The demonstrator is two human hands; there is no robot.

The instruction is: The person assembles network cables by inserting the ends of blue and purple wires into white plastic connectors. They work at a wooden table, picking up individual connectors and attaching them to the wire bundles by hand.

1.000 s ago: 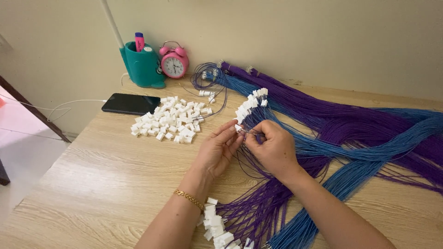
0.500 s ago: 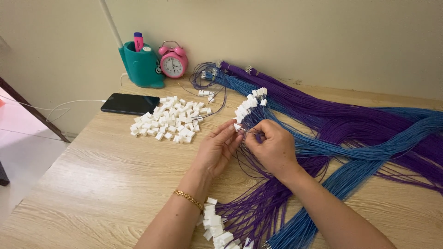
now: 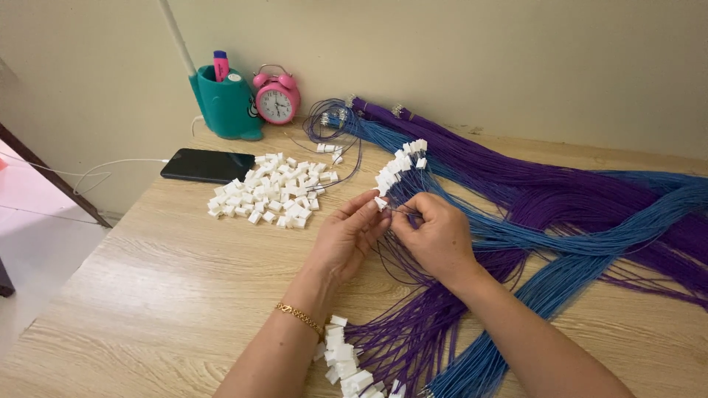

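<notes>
My left hand [image 3: 349, 237] pinches a small white plastic connector [image 3: 380, 203] between thumb and fingertips. My right hand [image 3: 436, 236] faces it, fingers closed on thin wires [image 3: 399, 211] that run into the connector. Both hands hover over a wooden table [image 3: 147, 295], above a spread of purple wires [image 3: 560, 191] and blue wires [image 3: 590, 243]. A row of wires fitted with white connectors [image 3: 402, 162] lies just beyond my fingers. A gold bracelet sits on my left wrist.
A pile of loose white connectors [image 3: 269, 193] lies to the left, beside a black phone [image 3: 206, 165]. A teal pen holder [image 3: 227, 103] and a pink alarm clock [image 3: 277, 98] stand by the wall. More white connectors [image 3: 346, 361] lie near the front edge.
Both hands stay in place, with only slight finger movement at the connector.
</notes>
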